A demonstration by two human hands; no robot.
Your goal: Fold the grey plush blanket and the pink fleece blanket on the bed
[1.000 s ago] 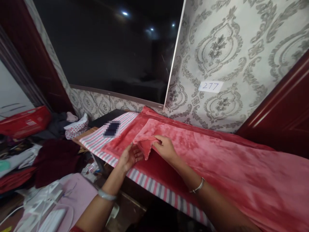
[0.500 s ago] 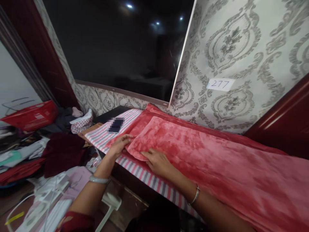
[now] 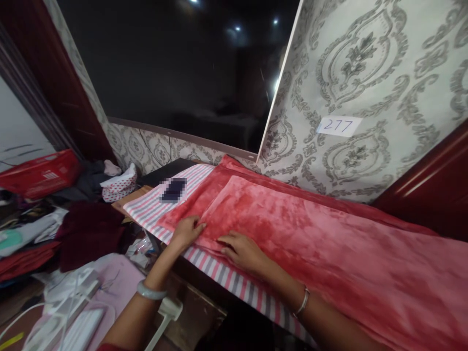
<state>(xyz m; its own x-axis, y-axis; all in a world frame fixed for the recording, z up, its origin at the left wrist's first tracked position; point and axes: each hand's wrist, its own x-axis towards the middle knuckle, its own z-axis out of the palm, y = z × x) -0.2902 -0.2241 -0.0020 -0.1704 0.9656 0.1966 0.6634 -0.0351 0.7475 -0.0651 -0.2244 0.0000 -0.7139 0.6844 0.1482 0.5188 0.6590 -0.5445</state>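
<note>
Head view: left hand [image 3: 188, 230] and right hand [image 3: 242, 249], fingers spread flat, smoothing red fleece blanket [image 3: 292, 229] fold edge just under fingertips; next likely another fold, needs edge pinch.

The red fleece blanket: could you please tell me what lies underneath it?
Under the red fleece blanket lies a pink, grey and white striped cloth, showing at the left end and front edge. What supports the cloth is covered.
</note>
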